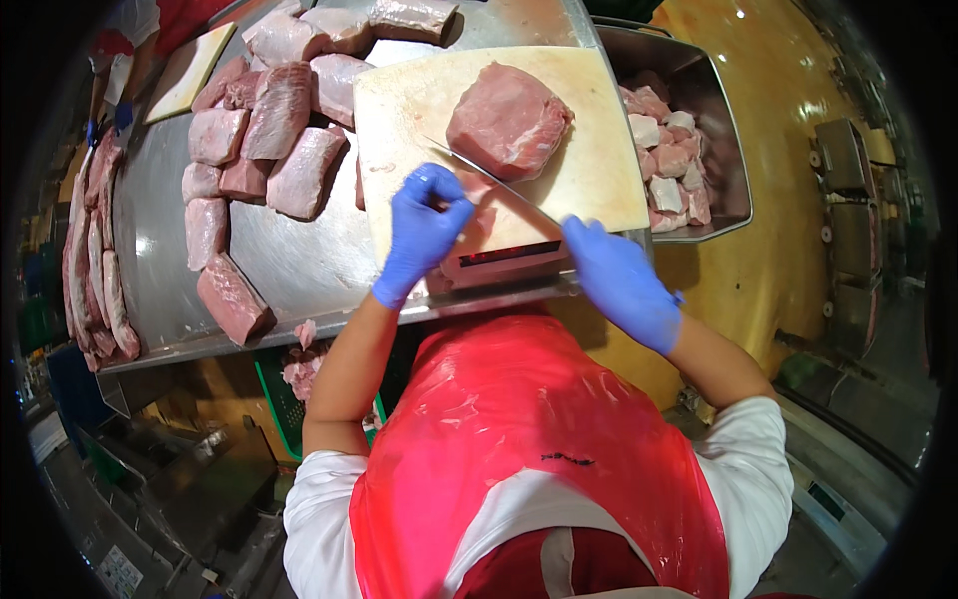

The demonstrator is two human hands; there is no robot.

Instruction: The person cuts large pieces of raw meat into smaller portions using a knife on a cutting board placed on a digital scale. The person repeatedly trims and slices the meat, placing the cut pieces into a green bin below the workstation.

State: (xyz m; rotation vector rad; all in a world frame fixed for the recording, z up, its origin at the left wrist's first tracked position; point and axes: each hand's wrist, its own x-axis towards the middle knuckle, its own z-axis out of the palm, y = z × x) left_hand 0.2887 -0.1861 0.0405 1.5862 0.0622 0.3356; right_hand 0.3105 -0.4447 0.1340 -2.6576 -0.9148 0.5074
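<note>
A large boneless chunk of raw meat (509,118) lies on the far part of a pale cutting board (399,110). My right hand (624,285), in a blue glove, is closed around the handle of a knife (504,187). Its long thin blade slants up and left, passing along the near side of the meat. My left hand (427,225), also gloved in blue, is curled closed over the board's near left part, apart from the large chunk. Whatever its fingers hold is hidden. A thin pink meat scrap (484,215) shows beside it, below the blade.
Several meat blocks (274,110) cover the steel table (299,255) to the left, with long strips (100,250) farther left. At right stands a metal bin (733,150) of cut meat. A red digital display (509,254) sits at the board's near edge; a green crate (274,399) stands below.
</note>
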